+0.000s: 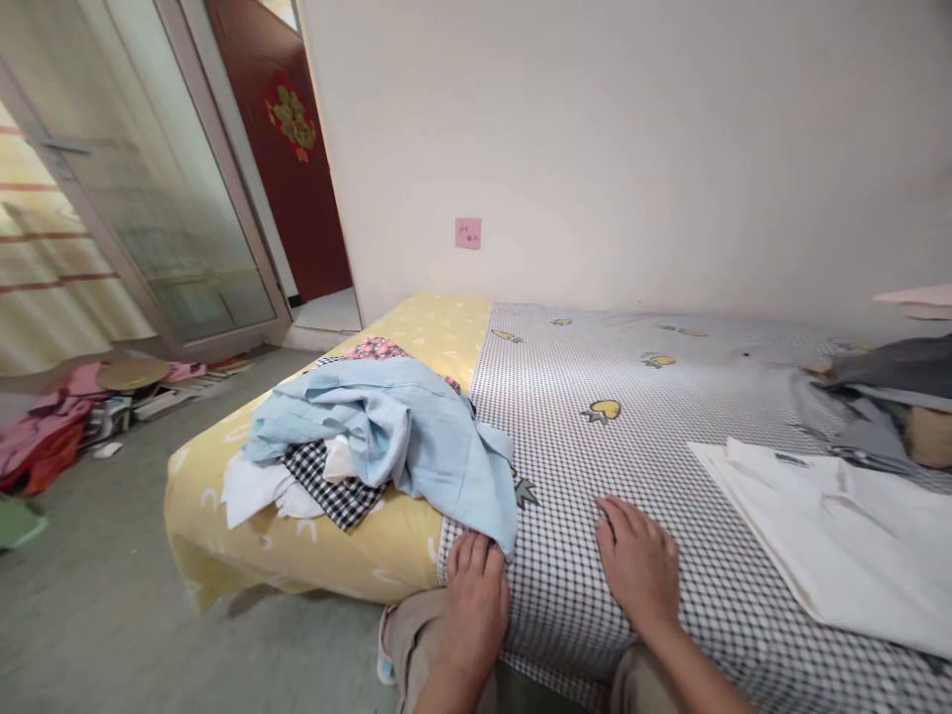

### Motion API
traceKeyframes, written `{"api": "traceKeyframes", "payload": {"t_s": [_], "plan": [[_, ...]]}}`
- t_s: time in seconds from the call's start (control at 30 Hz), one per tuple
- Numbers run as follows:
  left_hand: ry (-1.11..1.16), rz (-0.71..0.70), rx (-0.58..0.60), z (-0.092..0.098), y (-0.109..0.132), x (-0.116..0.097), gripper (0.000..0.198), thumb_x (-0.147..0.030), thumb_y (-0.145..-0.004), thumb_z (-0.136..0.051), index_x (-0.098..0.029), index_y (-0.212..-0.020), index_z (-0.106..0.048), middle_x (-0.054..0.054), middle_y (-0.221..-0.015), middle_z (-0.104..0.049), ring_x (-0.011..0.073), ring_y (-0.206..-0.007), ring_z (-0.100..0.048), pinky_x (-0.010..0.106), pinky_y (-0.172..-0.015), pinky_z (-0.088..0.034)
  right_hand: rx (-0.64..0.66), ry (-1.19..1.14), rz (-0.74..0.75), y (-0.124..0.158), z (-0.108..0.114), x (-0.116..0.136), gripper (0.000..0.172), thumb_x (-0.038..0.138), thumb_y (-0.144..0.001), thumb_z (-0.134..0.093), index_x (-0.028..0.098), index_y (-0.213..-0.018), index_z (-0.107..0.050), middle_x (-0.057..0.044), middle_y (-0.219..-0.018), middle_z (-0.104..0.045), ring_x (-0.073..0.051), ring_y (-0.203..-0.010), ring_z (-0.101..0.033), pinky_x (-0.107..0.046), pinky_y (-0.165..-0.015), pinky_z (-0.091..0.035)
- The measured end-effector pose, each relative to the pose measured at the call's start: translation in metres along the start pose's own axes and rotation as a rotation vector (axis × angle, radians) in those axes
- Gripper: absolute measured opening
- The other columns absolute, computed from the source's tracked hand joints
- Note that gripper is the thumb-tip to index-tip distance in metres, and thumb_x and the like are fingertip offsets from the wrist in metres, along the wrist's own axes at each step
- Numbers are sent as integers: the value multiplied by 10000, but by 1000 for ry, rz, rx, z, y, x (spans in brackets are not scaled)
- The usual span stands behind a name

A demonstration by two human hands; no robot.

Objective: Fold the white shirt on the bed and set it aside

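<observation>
My left hand lies at the front edge of the bed, palm down with fingers extended. Its fingertips are right by the hanging corner of a light blue garment; whether they touch it I cannot tell. On the black-and-white checked sheet, my right hand rests palm down, its fingers loosely spread and nothing in them. The blue garment tops a crumpled pile, with a black-and-white gingham cloth, white cloth and a pink floral piece partly showing beneath.
A folded white garment lies on the right of the bed, with dark grey clothes behind it. Yellow bedding covers the left part. Pink and red items sit on the floor at left. A pink note is on the wall.
</observation>
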State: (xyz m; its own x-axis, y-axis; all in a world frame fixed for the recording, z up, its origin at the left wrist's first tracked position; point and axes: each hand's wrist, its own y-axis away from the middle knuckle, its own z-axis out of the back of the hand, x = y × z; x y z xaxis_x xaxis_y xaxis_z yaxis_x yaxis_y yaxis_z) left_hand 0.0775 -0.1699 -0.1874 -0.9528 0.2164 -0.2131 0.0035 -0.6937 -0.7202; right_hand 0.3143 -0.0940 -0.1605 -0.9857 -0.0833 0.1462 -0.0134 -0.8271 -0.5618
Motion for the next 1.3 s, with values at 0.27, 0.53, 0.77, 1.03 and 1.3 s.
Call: {"api": "traceKeyframes", "payload": {"t_s": [0.27, 0.53, 0.77, 1.03, 1.3], "plan": [[-72, 77, -232, 6, -7, 6, 447, -49, -905, -536, -185, -1331, -523, 171, -1383, -528, 278, -1299, -517, 495, -1063, -472, -12, -16, -1, 1, -3, -2, 454, 358, -995, -340, 211, -1223, -704, -88, -1325, -694, -263, -1210, -586, -443, -1048, -366], [-112, 32, -180, 11, -9, 5, 563, -10, -893, -521, -240, -1405, -484, 161, -1421, -527, 282, -1387, -471, 530, -1147, -392, -1, -26, -20, 0, 2, 1, 433, 326, -987, -368, 207, -1219, -713, -91, -1322, -698, -266, -1208, -586, -450, -1055, -358], [-123, 54, 99, 1, -12, 8, 510, -66, -941, -490, -240, -1418, -532, 46, -1138, -723, 212, -1051, -634, 484, -1087, -390, 9, -42, -14, 1, 1, 0, 436, 348, -999, -360, 209, -1235, -700, -93, -1326, -695, -265, -1236, -574, -447, -1063, -354], [-210, 130, 196, 15, -30, 7, 339, -187, -921, -619, -252, -1250, -665, 38, -995, -703, 251, -976, -617, 479, -967, -461, 3, -39, -14, 0, 3, 2, 442, 353, -995, -362, 204, -1216, -715, -91, -1317, -701, -270, -1219, -586, -453, -1053, -368], [-141, -98, 6, 9, -8, 11, 190, -106, -921, -545, -257, -971, -650, 83, -1393, -652, 250, -1363, -516, 570, -1253, -163, -16, -29, 2, 0, 3, 1, 440, 335, -989, -361, 201, -1204, -722, -96, -1303, -708, -268, -1200, -601, -447, -1039, -387]]}}
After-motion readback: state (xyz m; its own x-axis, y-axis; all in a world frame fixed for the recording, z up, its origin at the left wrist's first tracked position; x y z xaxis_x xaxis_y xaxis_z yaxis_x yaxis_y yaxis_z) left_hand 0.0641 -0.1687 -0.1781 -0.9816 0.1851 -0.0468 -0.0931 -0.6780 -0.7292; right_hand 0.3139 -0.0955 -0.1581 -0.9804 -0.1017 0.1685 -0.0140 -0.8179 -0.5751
